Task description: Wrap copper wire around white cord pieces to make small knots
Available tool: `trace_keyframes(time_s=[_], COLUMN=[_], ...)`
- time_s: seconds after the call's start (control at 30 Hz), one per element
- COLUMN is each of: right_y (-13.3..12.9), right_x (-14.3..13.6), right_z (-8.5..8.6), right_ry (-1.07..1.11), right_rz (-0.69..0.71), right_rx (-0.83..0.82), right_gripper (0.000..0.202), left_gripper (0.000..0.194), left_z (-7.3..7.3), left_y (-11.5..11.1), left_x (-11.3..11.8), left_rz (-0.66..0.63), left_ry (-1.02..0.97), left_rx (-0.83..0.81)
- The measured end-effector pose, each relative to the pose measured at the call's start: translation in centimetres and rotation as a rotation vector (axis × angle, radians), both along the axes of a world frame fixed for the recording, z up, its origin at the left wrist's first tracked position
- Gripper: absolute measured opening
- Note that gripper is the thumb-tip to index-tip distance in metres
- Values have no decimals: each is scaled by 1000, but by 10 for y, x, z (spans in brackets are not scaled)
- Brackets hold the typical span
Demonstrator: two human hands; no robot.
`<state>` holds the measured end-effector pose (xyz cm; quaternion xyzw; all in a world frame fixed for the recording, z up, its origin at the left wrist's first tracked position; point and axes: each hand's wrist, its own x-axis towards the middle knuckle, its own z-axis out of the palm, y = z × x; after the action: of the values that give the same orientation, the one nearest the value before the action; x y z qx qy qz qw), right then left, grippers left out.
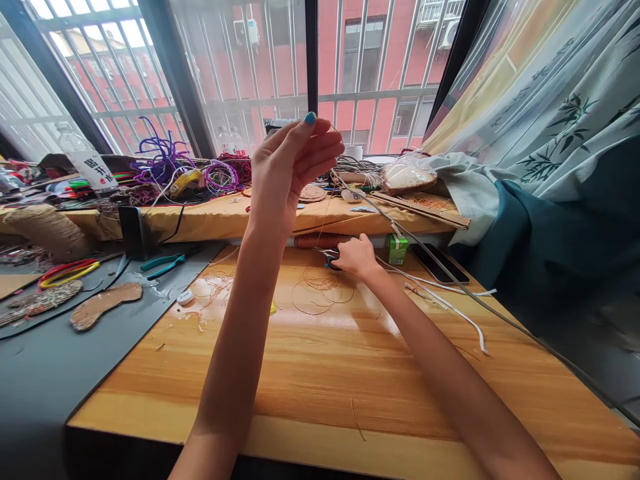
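Raised high in front of the window, my left hand (300, 150) has its thumb and fingertips pinched on a thin brown thread (327, 210), which runs down towards the table. A spool of reddish-brown thread (317, 241) lies on its side against the base of the ledge. My right hand (357, 257) is closed around the handles of small black-handled scissors (332, 257), right beside the spool. Its fingers partly cover the scissors, so I cannot tell how far the blades are apart. Loose loops of brown thread (317, 285) lie on the wooden table just below.
A green carton (397, 248) and a phone (440, 263) sit right of my right hand, near white cords (455, 308). Teal pliers (167, 265) and a brown curved piece (106, 305) rest on the grey mat. Wires and craft materials crowd the ledge (220, 223).
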<state>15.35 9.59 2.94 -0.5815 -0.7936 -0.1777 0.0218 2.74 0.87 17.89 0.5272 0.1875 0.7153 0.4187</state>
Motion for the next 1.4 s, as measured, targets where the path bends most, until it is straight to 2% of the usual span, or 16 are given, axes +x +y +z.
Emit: trace_keyframes(time_s=[0.33,0.53,0.73,1.13,1.4], right_y=[-1,0,-1,-1,2], right_x=[0,0,-3,-3,-3], right_z=[2,0,2,-2,-6], right_ry=[-11,-6,2,8,17], right_rz=[37,21,43,41,6], right_rx=[9,-2,16,-19,-108], right_gripper=[34,40,35,38,40], left_gripper=[20,19,19,24,17], left_z=[1,2,3,-1,-2], left_y=[1,0,-3,1,2], left_x=[-2,-1,1,-2,-2], left_rz=[15,11,6,-14,65], left_ry=[4,10,-32,49,41], left_rx=[-48,-39,-169,-130,-61])
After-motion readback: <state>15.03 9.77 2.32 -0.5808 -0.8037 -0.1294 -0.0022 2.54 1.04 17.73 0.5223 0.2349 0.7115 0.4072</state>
